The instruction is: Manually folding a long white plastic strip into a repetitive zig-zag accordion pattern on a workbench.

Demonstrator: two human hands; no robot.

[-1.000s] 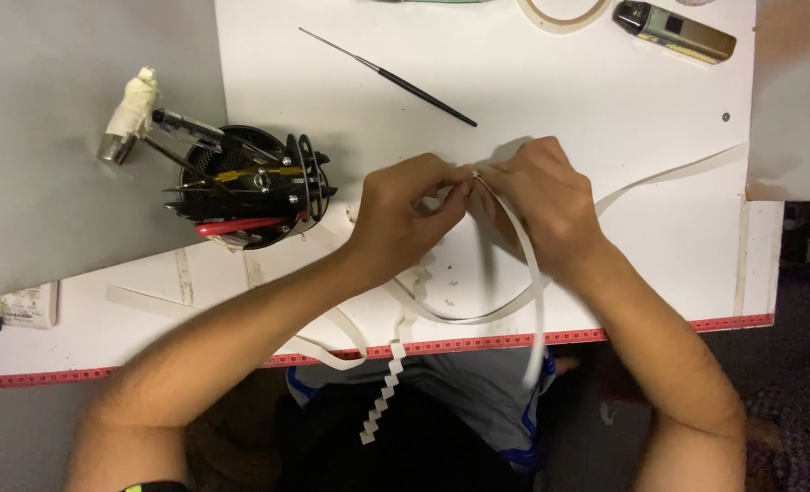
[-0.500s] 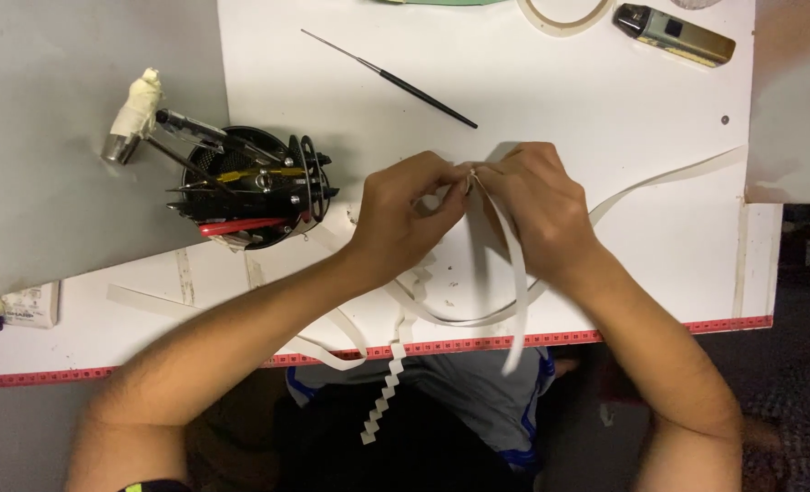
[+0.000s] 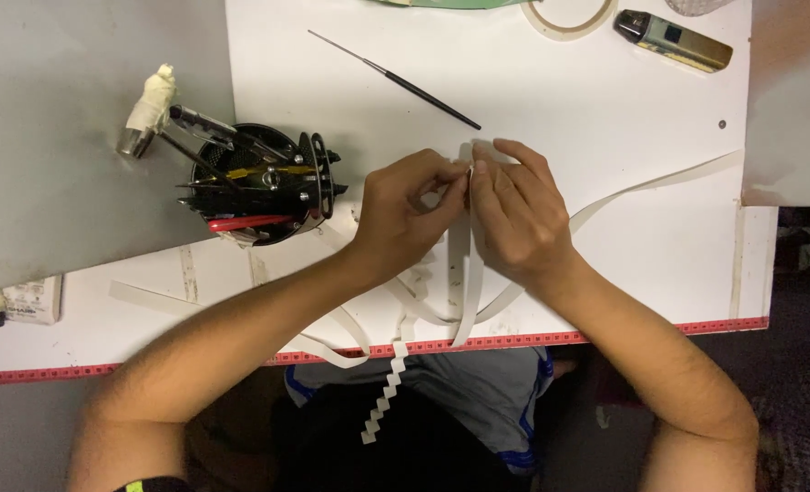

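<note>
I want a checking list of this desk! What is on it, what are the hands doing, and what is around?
Surface: white board with a red ruler edge, lying on a grey table.
Job's things: white paper strips pinched at the top by both hands; a folded zigzag strip hangs off the edge.
Clutter: black tool holder full of tools, thin brush, tape roll, small gold and black gadget.
Hands: left hand and right hand, fingertips together on the strips.
Cables: nothing seen.
Surroundings: dark floor to the right.
</note>
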